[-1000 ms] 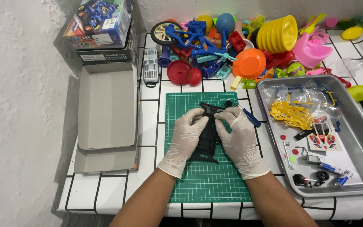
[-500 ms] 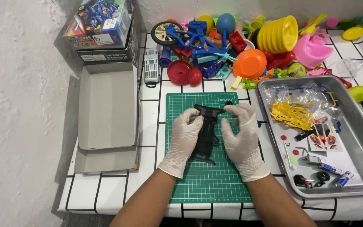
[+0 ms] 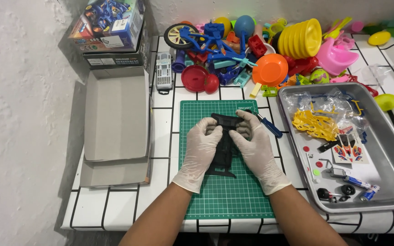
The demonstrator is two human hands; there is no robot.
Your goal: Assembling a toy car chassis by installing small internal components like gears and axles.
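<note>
One black plastic chassis point(image 3: 224, 148) lies over the green cutting mat point(image 3: 226, 191), long axis near-to-far. Left hand point(image 3: 200, 150) and right hand point(image 3: 254, 148) clasp its far end. Far left: blue printed box point(image 3: 108, 25); open grey carton point(image 3: 115, 120) nearer.

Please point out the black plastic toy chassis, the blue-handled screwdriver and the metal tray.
black plastic toy chassis point(image 3: 224, 152), head view, middle section.
blue-handled screwdriver point(image 3: 270, 126), head view, handle.
metal tray point(image 3: 391, 150), head view, bare right wall.

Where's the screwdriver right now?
In the head view, the blue-handled screwdriver lies at the green mat's upper right edge, just beyond the right hand and left of the metal tray.
</note>
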